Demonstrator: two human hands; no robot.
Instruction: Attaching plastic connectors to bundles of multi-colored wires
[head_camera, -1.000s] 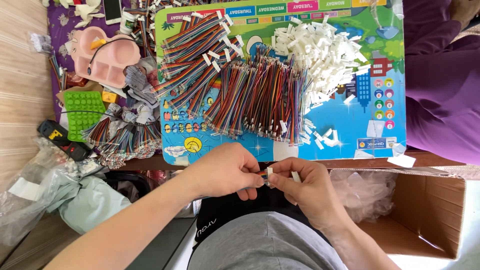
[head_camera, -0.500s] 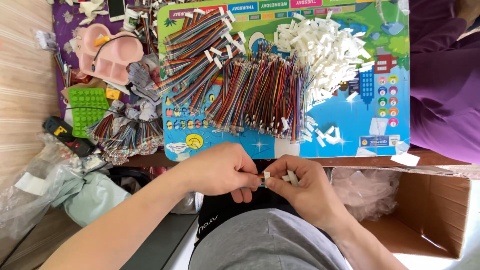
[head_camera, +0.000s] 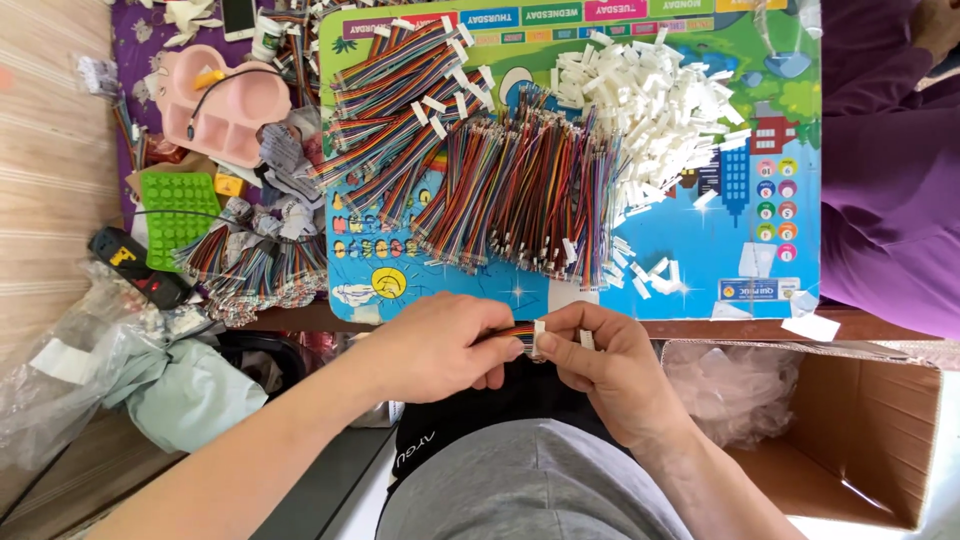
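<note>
Pinching a thin multicoloured wire bundle (head_camera: 516, 331) in left hand (head_camera: 440, 345), grip clamped near its end; right hand (head_camera: 600, 362) closing fingers on small white connector (head_camera: 540, 338) at the tip, above lap. Likely featherlight, limp wires, rigid slippery plastic; best holding close behind connector. Beyond, wire heaps (head_camera: 520, 190) and white connectors (head_camera: 650, 110) lying on tabletop (head_camera: 700, 240).

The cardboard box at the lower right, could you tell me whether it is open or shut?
Open: the cardboard box has its flaps spread, showing its brown inside walls.

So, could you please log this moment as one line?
left hand: pinches ribbon cable | right hand: holds white connector at cable end | behind: cable bundles, connector pile
</note>
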